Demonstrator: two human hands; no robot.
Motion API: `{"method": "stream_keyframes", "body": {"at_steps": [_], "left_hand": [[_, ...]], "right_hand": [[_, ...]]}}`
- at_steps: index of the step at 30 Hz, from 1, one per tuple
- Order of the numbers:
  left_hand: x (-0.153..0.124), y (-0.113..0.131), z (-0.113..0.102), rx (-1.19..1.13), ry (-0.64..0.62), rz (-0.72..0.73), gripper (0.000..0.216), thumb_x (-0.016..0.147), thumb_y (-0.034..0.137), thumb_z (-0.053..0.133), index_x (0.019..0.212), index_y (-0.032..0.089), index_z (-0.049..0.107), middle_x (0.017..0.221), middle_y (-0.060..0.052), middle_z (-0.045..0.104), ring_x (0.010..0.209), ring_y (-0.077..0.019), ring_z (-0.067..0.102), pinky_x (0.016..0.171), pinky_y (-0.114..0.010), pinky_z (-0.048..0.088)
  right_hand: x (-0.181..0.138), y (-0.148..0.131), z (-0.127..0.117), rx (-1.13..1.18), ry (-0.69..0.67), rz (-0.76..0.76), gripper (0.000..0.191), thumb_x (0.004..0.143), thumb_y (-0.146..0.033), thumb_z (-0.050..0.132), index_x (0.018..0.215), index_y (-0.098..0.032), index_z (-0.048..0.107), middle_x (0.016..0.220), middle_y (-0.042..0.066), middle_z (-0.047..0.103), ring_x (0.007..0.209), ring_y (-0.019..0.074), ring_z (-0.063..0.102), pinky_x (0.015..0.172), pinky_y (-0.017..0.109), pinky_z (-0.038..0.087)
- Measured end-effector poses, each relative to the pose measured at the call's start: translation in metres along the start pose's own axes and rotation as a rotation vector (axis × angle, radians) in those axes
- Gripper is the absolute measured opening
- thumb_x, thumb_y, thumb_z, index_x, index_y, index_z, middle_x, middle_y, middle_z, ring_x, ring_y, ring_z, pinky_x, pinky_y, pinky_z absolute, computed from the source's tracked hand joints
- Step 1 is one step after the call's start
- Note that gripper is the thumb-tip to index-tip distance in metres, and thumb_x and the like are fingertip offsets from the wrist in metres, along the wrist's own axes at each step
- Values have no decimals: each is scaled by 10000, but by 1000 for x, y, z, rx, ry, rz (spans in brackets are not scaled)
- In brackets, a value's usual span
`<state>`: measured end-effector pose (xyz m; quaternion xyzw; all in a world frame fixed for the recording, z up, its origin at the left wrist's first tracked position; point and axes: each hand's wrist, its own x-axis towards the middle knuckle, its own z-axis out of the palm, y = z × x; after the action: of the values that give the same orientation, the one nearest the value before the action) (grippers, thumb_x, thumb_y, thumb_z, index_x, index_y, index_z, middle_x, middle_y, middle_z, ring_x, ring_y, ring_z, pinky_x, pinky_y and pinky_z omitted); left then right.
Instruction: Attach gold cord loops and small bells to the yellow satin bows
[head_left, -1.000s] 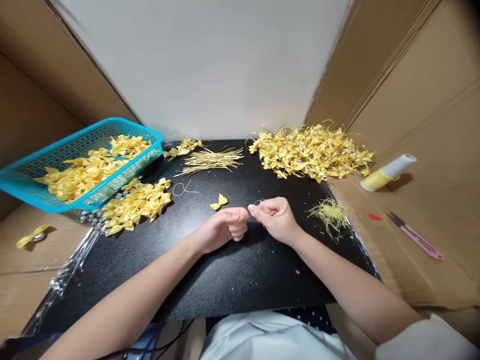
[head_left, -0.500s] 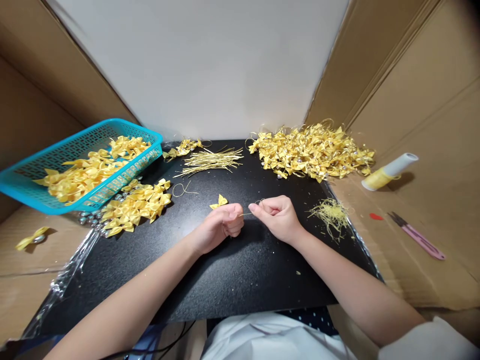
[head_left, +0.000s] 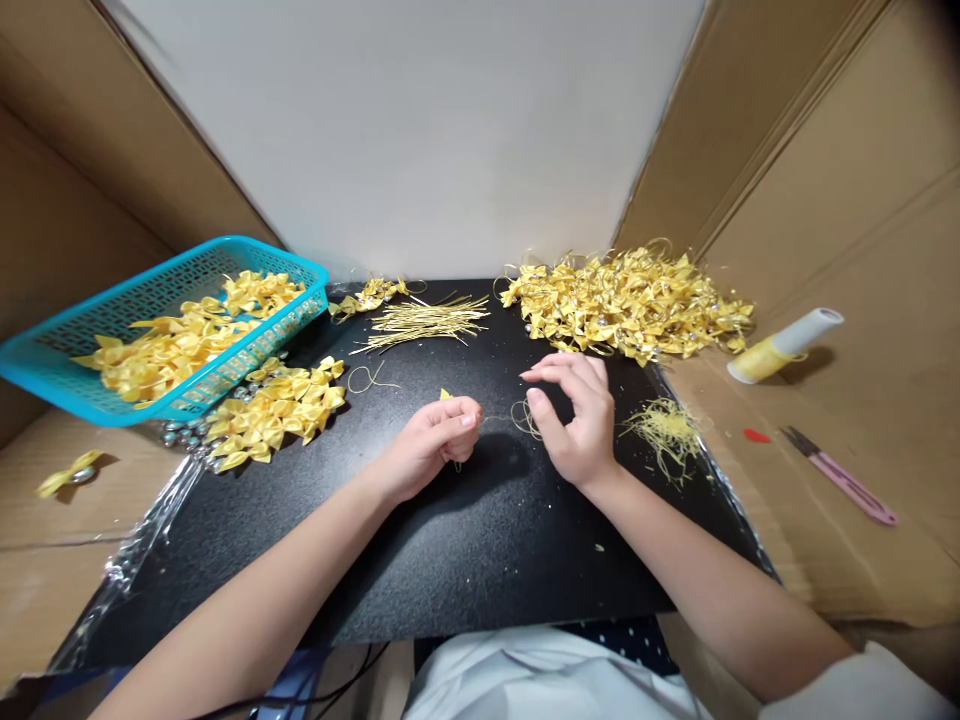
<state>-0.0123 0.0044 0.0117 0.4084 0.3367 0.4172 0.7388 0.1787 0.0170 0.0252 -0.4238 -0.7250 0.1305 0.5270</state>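
Note:
My left hand (head_left: 435, 445) rests closed on the black mat (head_left: 420, 560), pinching one end of a thin gold thread (head_left: 521, 418). The thread runs right and ends in a small loop lying on the mat. A single yellow bow (head_left: 445, 395) peeks out just behind my left knuckles. My right hand (head_left: 577, 415) hovers beside the loop with its fingers apart and curved, holding nothing, the thumb closest to the loop.
A turquoise basket (head_left: 90, 395) of yellow bows sits at left, with a loose bow pile (head_left: 274, 410) beside it. Cut gold threads (head_left: 424, 320) lie at the back, finished bows (head_left: 630, 300) back right, thread scraps (head_left: 664, 430), a spool (head_left: 784, 345) and pink snips (head_left: 844, 475) right.
My right hand has let go of the thread, opened, and lifted away to the right and back. The thread's loop now lies on the mat. My left hand has stayed closed.

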Motion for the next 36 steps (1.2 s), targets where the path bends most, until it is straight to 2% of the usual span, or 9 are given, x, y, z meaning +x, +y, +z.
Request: {"method": "stream_keyframes", "body": {"at_steps": [2, 4, 6, 10, 15, 22, 27, 31, 36], "left_hand": [[0, 0, -1, 53, 3, 7, 338, 740, 421, 754, 737, 159, 541, 507, 102, 261, 467, -56, 202, 466, -194, 195], [0, 0, -3, 127, 6, 12, 346, 756, 445, 735, 737, 155, 546, 522, 90, 301, 479, -59, 224, 472, -194, 205], [0, 0, -5, 212, 17, 22, 351, 769, 459, 719, 733, 152, 551, 543, 80, 322, 494, -61, 236, 474, -190, 206], [-1, 3, -8, 382, 60, 48, 363, 773, 480, 705, 732, 149, 562, 576, 67, 343, 515, -67, 256, 472, -188, 207], [-1, 5, -8, 477, 66, 52, 380, 788, 508, 674, 741, 153, 548, 597, 60, 346, 523, -75, 260, 481, -198, 212], [-4, 10, -3, 512, 6, 97, 380, 826, 512, 630, 742, 160, 513, 610, 53, 357, 552, -87, 269, 511, -211, 219], [-7, 15, 4, 529, -36, 141, 375, 839, 483, 633, 711, 152, 511, 613, 49, 370, 559, -83, 264, 513, -208, 217], [-8, 14, 3, 489, -92, 132, 364, 841, 475, 637, 726, 151, 517, 617, 50, 370, 561, -82, 274, 517, -209, 233], [-9, 14, 2, 455, -157, 96, 378, 827, 486, 649, 716, 151, 513, 613, 47, 370, 561, -83, 279, 518, -213, 232]], "right_hand": [[-1, -4, 1, 22, -62, -1, 118, 839, -286, 595, 845, -224, 695, 919, 41, 686, 945, 220, 578, 896, 415, 408], [-2, -6, 4, 79, -216, 28, 98, 824, -307, 647, 835, -236, 713, 919, 28, 705, 939, 217, 578, 880, 410, 412], [-3, -7, 8, 122, -310, 79, 86, 807, -314, 695, 834, -240, 729, 910, 24, 721, 933, 212, 579, 868, 404, 415], [-4, -4, 11, 156, -322, 159, 36, 786, -261, 738, 758, -239, 741, 818, 22, 729, 870, 201, 582, 835, 395, 414], [-2, 0, 9, 338, -395, 239, 108, 780, -219, 713, 674, -215, 693, 755, 17, 700, 812, 185, 571, 821, 369, 404], [-1, -2, 15, 966, -580, 634, 169, 750, -336, 658, 691, -189, 598, 751, -9, 554, 743, 137, 471, 751, 294, 377], [-1, -3, 17, 1137, -632, 813, 141, 701, -291, 644, 646, -180, 574, 761, -6, 496, 706, 124, 408, 671, 262, 345], [-2, -2, 18, 1194, -652, 836, 105, 689, -258, 613, 629, -177, 583, 745, -4, 479, 719, 131, 408, 694, 270, 343], [-3, -3, 16, 1160, -683, 775, 126, 689, -260, 573, 590, -183, 557, 734, -2, 456, 731, 146, 412, 715, 294, 337]]}}
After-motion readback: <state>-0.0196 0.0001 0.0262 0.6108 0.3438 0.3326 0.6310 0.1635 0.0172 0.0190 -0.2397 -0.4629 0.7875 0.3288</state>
